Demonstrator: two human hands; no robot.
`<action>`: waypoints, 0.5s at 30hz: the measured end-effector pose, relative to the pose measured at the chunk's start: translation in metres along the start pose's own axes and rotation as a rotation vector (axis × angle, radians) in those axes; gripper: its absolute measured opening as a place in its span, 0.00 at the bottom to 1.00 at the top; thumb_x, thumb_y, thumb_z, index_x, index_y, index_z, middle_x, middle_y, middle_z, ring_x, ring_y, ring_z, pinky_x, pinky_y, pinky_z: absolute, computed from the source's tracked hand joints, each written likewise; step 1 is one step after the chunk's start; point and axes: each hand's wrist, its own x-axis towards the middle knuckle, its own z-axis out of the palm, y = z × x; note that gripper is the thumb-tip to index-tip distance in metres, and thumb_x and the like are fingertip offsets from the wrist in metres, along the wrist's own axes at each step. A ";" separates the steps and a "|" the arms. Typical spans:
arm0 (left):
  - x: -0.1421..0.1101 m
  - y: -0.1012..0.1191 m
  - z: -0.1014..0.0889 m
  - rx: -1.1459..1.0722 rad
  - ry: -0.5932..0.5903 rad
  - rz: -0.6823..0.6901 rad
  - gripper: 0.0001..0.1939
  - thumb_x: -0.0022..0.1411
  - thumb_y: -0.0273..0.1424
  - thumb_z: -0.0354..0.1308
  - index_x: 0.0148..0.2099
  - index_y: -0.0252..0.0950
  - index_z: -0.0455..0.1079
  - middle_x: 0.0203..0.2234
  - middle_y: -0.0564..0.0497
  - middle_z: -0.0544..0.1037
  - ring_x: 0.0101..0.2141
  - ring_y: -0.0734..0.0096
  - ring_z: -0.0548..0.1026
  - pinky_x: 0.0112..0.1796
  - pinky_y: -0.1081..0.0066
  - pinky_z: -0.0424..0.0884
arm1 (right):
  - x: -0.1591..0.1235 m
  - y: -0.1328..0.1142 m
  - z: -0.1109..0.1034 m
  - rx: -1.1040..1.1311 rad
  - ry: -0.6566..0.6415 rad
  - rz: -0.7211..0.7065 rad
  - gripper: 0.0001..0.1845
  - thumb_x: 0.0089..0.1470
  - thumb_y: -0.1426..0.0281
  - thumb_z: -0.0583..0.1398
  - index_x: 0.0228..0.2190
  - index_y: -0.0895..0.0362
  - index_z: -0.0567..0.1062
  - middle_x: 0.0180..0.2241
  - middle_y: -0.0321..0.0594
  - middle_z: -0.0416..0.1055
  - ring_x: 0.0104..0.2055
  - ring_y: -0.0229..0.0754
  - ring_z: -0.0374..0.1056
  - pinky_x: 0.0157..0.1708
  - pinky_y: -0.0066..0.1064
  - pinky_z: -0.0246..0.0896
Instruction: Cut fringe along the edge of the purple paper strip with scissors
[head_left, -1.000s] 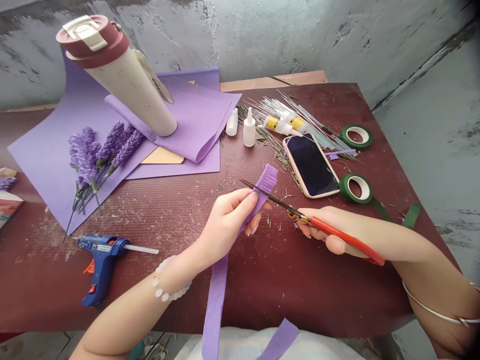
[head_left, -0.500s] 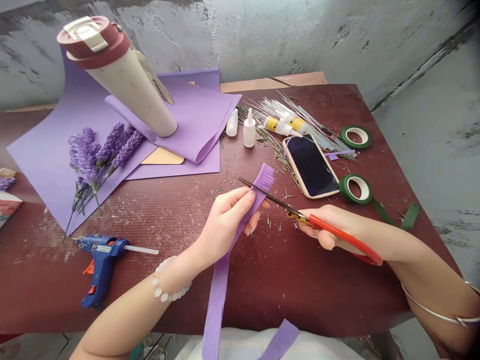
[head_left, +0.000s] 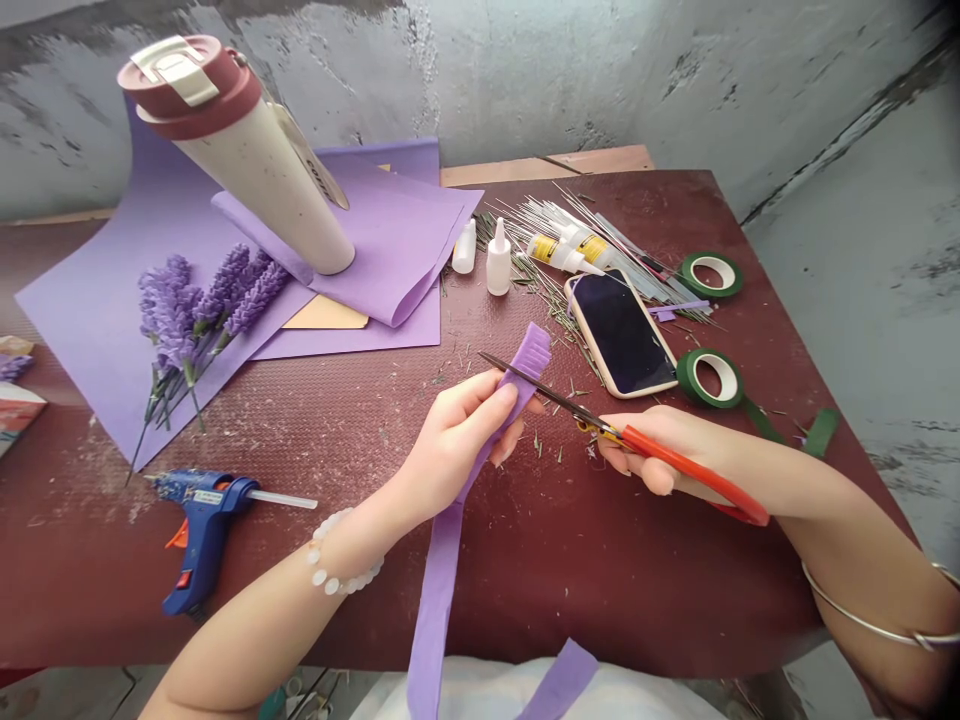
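A long purple paper strip [head_left: 442, 590] hangs from my left hand [head_left: 469, 430], pinched between thumb and fingers. Its upper end is cut into a short fringe and tilts up to the right. My right hand [head_left: 645, 450] is closed round scissors [head_left: 682, 462] with red handles. The dark blades cross the strip just above my left thumb and look nearly closed. The strip's lower part drops past the table edge toward my lap, where another purple piece [head_left: 559, 680] lies on the pale cloth.
A tumbler [head_left: 262, 170] stands on purple sheets [head_left: 90, 300] beside purple flowers [head_left: 172, 310]. A blue glue gun [head_left: 206, 530] lies at left. Behind my hands are small bottles [head_left: 499, 262], a phone [head_left: 626, 335], wires [head_left: 540, 215] and green tape rolls [head_left: 710, 378].
Both hands, the strip and the scissors have shifted very slightly to the right. The blades still cross the strip below its fringed end.
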 end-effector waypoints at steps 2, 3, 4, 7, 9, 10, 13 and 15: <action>-0.001 0.000 0.000 0.013 -0.019 0.031 0.21 0.74 0.49 0.68 0.39 0.36 0.79 0.20 0.57 0.70 0.21 0.74 0.64 0.26 0.70 0.63 | -0.002 -0.002 -0.002 -0.050 0.005 -0.006 0.21 0.57 0.50 0.72 0.33 0.48 0.69 0.28 0.29 0.65 0.29 0.44 0.57 0.29 0.35 0.52; -0.002 0.000 0.000 0.020 -0.024 0.046 0.20 0.75 0.48 0.67 0.39 0.36 0.78 0.21 0.57 0.70 0.21 0.74 0.64 0.26 0.70 0.63 | -0.003 -0.004 -0.003 -0.070 0.009 -0.003 0.19 0.57 0.53 0.72 0.35 0.48 0.70 0.29 0.29 0.67 0.29 0.44 0.58 0.29 0.35 0.53; -0.003 0.001 0.000 0.028 -0.025 0.060 0.19 0.76 0.47 0.66 0.39 0.37 0.78 0.21 0.57 0.70 0.21 0.74 0.64 0.27 0.70 0.62 | -0.005 -0.006 -0.003 -0.085 0.016 0.004 0.17 0.56 0.57 0.72 0.36 0.48 0.71 0.30 0.29 0.69 0.30 0.44 0.59 0.30 0.36 0.54; -0.004 0.001 0.000 0.071 0.016 0.106 0.17 0.78 0.43 0.64 0.39 0.37 0.76 0.21 0.58 0.69 0.22 0.74 0.64 0.27 0.70 0.62 | -0.008 -0.012 -0.001 -0.136 0.075 0.038 0.15 0.54 0.63 0.71 0.37 0.47 0.71 0.32 0.30 0.72 0.31 0.45 0.64 0.31 0.36 0.59; -0.004 0.002 0.001 0.106 0.071 0.126 0.16 0.79 0.42 0.63 0.38 0.38 0.74 0.21 0.58 0.69 0.22 0.74 0.64 0.28 0.69 0.62 | -0.009 -0.018 0.003 -0.205 0.144 0.039 0.17 0.51 0.61 0.73 0.36 0.47 0.70 0.32 0.30 0.72 0.31 0.46 0.66 0.31 0.37 0.61; -0.004 0.002 0.001 0.116 0.098 0.129 0.17 0.79 0.42 0.63 0.37 0.39 0.72 0.21 0.58 0.70 0.23 0.73 0.65 0.28 0.69 0.62 | -0.009 -0.022 0.005 -0.244 0.179 0.042 0.19 0.49 0.59 0.74 0.35 0.47 0.70 0.32 0.30 0.72 0.32 0.47 0.66 0.31 0.37 0.61; -0.003 0.002 0.001 0.127 0.148 0.117 0.19 0.78 0.44 0.64 0.35 0.40 0.68 0.21 0.58 0.70 0.23 0.73 0.64 0.28 0.70 0.62 | -0.008 -0.032 0.011 -0.363 0.301 0.078 0.27 0.45 0.52 0.77 0.34 0.46 0.69 0.27 0.28 0.70 0.29 0.48 0.67 0.28 0.36 0.58; -0.002 0.001 0.001 0.148 0.159 0.117 0.19 0.78 0.44 0.65 0.35 0.41 0.68 0.21 0.58 0.69 0.23 0.73 0.64 0.28 0.70 0.62 | -0.007 -0.037 0.015 -0.436 0.390 0.092 0.28 0.45 0.49 0.78 0.36 0.46 0.69 0.23 0.26 0.67 0.26 0.48 0.67 0.27 0.36 0.56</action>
